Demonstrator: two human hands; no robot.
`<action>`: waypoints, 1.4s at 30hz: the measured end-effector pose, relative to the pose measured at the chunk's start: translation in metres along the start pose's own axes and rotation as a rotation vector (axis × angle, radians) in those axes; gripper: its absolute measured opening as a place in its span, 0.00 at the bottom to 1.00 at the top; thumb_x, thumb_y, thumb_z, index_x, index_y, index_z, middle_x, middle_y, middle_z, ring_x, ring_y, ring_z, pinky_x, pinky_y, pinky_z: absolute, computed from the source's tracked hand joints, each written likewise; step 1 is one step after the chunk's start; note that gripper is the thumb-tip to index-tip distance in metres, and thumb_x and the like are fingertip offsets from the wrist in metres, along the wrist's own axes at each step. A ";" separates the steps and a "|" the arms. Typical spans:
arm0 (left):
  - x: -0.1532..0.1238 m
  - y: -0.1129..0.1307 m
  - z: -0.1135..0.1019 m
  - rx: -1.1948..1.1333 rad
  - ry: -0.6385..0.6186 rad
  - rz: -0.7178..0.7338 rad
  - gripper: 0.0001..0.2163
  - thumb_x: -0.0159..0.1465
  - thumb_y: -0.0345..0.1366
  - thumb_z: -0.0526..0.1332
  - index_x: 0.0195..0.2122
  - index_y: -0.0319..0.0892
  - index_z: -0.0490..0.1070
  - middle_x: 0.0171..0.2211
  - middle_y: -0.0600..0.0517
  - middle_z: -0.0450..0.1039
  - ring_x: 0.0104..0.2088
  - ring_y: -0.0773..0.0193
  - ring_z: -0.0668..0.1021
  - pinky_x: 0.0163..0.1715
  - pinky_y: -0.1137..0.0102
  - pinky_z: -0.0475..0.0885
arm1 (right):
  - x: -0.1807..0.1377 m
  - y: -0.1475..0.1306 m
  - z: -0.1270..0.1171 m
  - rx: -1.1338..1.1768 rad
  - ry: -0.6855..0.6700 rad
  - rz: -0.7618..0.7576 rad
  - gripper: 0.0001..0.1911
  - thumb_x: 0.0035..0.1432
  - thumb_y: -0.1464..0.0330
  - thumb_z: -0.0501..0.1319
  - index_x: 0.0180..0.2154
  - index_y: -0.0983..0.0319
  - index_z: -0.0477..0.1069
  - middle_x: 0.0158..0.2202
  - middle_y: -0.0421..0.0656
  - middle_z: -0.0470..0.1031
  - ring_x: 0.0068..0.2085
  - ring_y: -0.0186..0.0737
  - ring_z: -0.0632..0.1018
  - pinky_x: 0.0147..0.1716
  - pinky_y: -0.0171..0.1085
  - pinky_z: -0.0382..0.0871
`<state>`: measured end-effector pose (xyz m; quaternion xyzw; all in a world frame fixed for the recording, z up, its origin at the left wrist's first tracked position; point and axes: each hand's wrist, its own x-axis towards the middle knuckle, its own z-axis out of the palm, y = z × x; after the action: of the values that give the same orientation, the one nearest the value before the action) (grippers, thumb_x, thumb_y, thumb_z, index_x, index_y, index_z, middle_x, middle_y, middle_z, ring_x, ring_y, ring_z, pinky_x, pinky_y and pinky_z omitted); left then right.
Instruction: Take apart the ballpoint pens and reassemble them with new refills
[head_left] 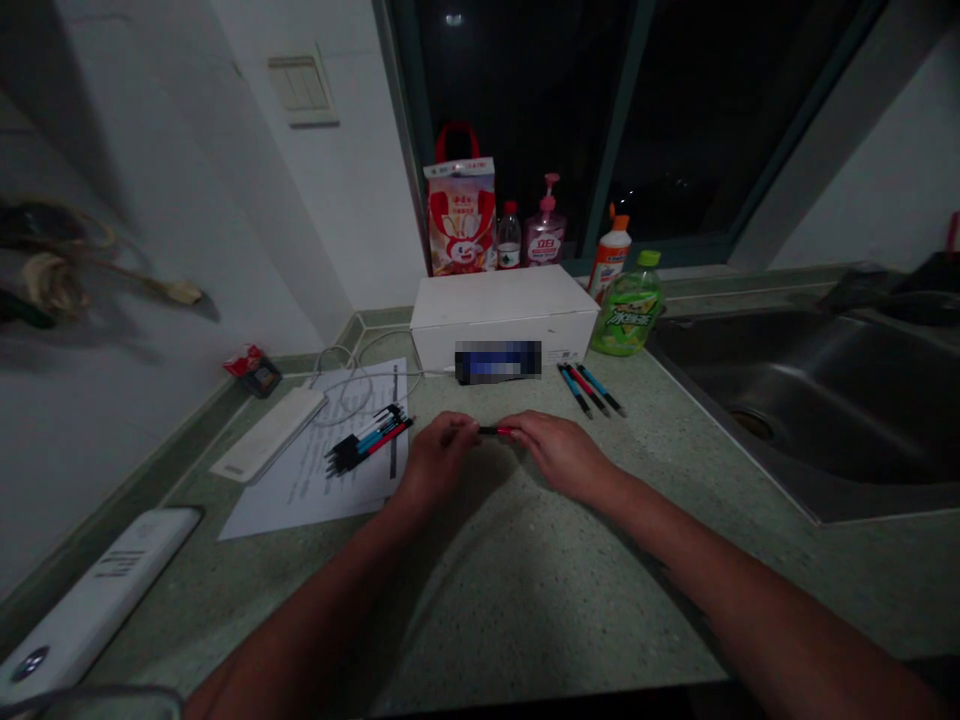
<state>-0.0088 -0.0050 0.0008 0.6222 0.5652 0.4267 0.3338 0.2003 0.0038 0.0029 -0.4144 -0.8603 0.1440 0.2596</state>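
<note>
Both of my hands meet over the green speckled counter (525, 570) and hold one red and black pen (495, 431) between them. My left hand (436, 458) pinches its left end with closed fingers. My right hand (559, 452) grips its right end, fingers curled. A bundle of several pens (367, 440), black, blue and red, lies on a printed sheet of paper (315, 480) left of my left hand. Three more pens (590, 389) lie side by side beyond my right hand, in front of a white box (502, 305).
A steel sink (810, 400) fills the right side. Behind the box stand a red and white bag (460, 215), small bottles (545, 232) and a green bottle (630, 305). A white power strip (268, 432), a cable and a white remote-like device (90, 600) lie at the left.
</note>
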 end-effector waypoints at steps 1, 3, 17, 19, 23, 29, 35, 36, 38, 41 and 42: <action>0.000 0.001 -0.001 0.008 -0.008 -0.002 0.10 0.62 0.44 0.61 0.35 0.42 0.75 0.31 0.51 0.78 0.34 0.60 0.79 0.38 0.66 0.73 | 0.000 0.000 0.000 -0.001 0.001 -0.002 0.11 0.71 0.74 0.56 0.50 0.60 0.73 0.46 0.43 0.77 0.46 0.43 0.78 0.45 0.41 0.72; 0.000 0.002 -0.001 0.025 -0.006 0.018 0.08 0.60 0.41 0.63 0.34 0.42 0.75 0.33 0.51 0.79 0.35 0.60 0.79 0.39 0.66 0.73 | 0.000 0.000 0.000 -0.001 0.005 -0.007 0.11 0.71 0.74 0.56 0.50 0.60 0.73 0.46 0.43 0.77 0.46 0.43 0.78 0.45 0.41 0.72; 0.001 0.002 0.000 -0.005 -0.009 0.000 0.09 0.59 0.42 0.63 0.35 0.43 0.76 0.33 0.51 0.80 0.35 0.59 0.80 0.39 0.65 0.74 | -0.001 0.002 0.000 -0.007 0.005 -0.014 0.12 0.71 0.73 0.56 0.50 0.59 0.73 0.46 0.43 0.77 0.46 0.43 0.78 0.44 0.40 0.71; 0.001 0.003 0.000 0.000 0.011 0.005 0.09 0.58 0.41 0.64 0.35 0.43 0.76 0.34 0.50 0.80 0.35 0.59 0.80 0.40 0.65 0.74 | -0.001 0.002 0.001 -0.005 0.003 -0.018 0.12 0.71 0.73 0.56 0.51 0.59 0.73 0.45 0.43 0.77 0.46 0.43 0.78 0.44 0.40 0.71; 0.001 0.002 0.000 -0.033 -0.002 -0.017 0.11 0.61 0.43 0.62 0.36 0.42 0.76 0.31 0.51 0.80 0.34 0.59 0.80 0.38 0.65 0.75 | 0.000 0.001 0.000 -0.021 0.002 -0.007 0.11 0.71 0.73 0.56 0.51 0.60 0.73 0.45 0.43 0.78 0.45 0.42 0.78 0.44 0.39 0.71; 0.001 0.001 -0.001 0.021 0.030 0.042 0.09 0.58 0.40 0.63 0.36 0.43 0.77 0.35 0.50 0.80 0.36 0.59 0.80 0.41 0.65 0.74 | 0.000 -0.001 -0.001 -0.002 -0.005 0.018 0.13 0.71 0.74 0.55 0.51 0.59 0.73 0.46 0.44 0.77 0.46 0.42 0.78 0.45 0.39 0.72; 0.001 0.002 -0.001 0.032 0.008 0.031 0.07 0.59 0.40 0.63 0.34 0.43 0.77 0.34 0.51 0.80 0.35 0.60 0.80 0.39 0.66 0.74 | 0.000 -0.002 0.000 -0.022 0.004 0.004 0.11 0.70 0.74 0.56 0.51 0.59 0.74 0.46 0.43 0.78 0.46 0.43 0.78 0.45 0.40 0.72; 0.001 0.002 -0.001 0.028 0.017 0.028 0.07 0.58 0.39 0.63 0.35 0.43 0.77 0.34 0.51 0.80 0.35 0.60 0.80 0.39 0.66 0.74 | 0.000 -0.002 0.000 -0.017 0.008 0.006 0.11 0.70 0.74 0.56 0.50 0.59 0.74 0.46 0.43 0.78 0.47 0.44 0.78 0.45 0.40 0.72; 0.001 0.003 -0.001 0.006 0.025 0.013 0.09 0.59 0.40 0.63 0.37 0.43 0.77 0.34 0.51 0.80 0.35 0.60 0.80 0.39 0.66 0.74 | 0.000 -0.001 0.000 -0.011 0.017 0.009 0.11 0.71 0.74 0.56 0.50 0.59 0.74 0.47 0.43 0.78 0.47 0.44 0.78 0.45 0.40 0.72; 0.002 0.001 -0.002 0.009 0.014 0.026 0.08 0.60 0.40 0.63 0.35 0.43 0.77 0.33 0.51 0.79 0.35 0.60 0.79 0.39 0.65 0.74 | 0.000 0.000 0.001 -0.016 0.022 0.008 0.11 0.71 0.74 0.57 0.50 0.59 0.74 0.46 0.42 0.78 0.47 0.44 0.78 0.45 0.41 0.72; 0.002 0.000 -0.002 0.025 0.012 0.047 0.07 0.59 0.39 0.63 0.35 0.43 0.77 0.34 0.51 0.79 0.35 0.60 0.79 0.40 0.65 0.74 | 0.000 0.001 0.002 -0.008 0.023 0.007 0.11 0.70 0.73 0.57 0.50 0.59 0.74 0.46 0.43 0.78 0.47 0.44 0.78 0.44 0.40 0.72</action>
<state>-0.0111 -0.0035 0.0019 0.6368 0.5577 0.4312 0.3123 0.1999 0.0045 0.0009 -0.4201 -0.8563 0.1367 0.2674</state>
